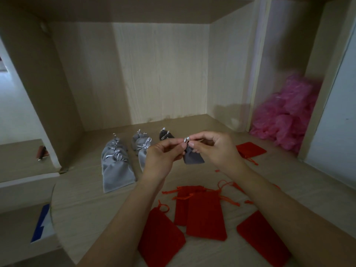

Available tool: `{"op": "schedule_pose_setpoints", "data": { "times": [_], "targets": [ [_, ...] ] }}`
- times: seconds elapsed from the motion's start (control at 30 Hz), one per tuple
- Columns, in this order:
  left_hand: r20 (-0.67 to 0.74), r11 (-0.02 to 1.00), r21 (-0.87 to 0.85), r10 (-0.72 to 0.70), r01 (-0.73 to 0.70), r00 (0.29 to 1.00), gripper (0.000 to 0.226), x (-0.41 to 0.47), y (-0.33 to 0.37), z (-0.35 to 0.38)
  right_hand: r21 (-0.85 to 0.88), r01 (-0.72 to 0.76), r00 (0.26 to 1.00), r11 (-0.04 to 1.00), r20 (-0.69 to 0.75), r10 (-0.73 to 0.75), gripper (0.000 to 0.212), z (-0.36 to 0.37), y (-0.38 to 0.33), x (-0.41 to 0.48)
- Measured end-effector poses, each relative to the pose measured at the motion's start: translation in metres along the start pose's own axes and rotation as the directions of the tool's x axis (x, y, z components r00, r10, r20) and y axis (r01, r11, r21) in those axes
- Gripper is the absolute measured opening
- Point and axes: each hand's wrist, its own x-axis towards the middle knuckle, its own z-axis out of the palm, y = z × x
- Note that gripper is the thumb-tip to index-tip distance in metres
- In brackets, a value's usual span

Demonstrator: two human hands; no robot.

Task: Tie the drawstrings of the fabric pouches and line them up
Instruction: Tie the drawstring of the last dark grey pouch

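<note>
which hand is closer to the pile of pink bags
Right. The right hand is left of the pink bags, apart from them. The left hand is farther left, across the dark grey pouch that both hands pinch at its top.

— What stands around me?
— You face a pale wood-grain alcove with a back panel point(163, 74), a side panel point(38, 89) on your left and a top board point(125, 10) overhead. Your table point(81, 205) has the same grain.
— And the light?
— It's dim, with a brighter band down the back panel. On your right, a heap of pink plastic bags point(289, 116) fills a narrow niche beside a white wall point(335, 132).
</note>
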Motion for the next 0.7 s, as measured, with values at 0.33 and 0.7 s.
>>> {"op": "schedule_pose_setpoints", "data": {
  "times": [0.33,0.7],
  "targets": [
    [-0.102,0.996,0.006,0.085,-0.085,0.991,0.015,-0.0003,0.0015,0.0005,-0.046,0.103,0.994,0.994,-0.015,-0.104,0.016,0.003,-0.0031,-0.0003],
    [0.005,0.999,-0.02,0.034,-0.033,0.999,0.013,0.0019,0.0013,-0.0038,-0.334,0.304,0.952,0.892,0.085,-0.293,0.017,0.0039,-0.0094,-0.0001]
  ]
}}
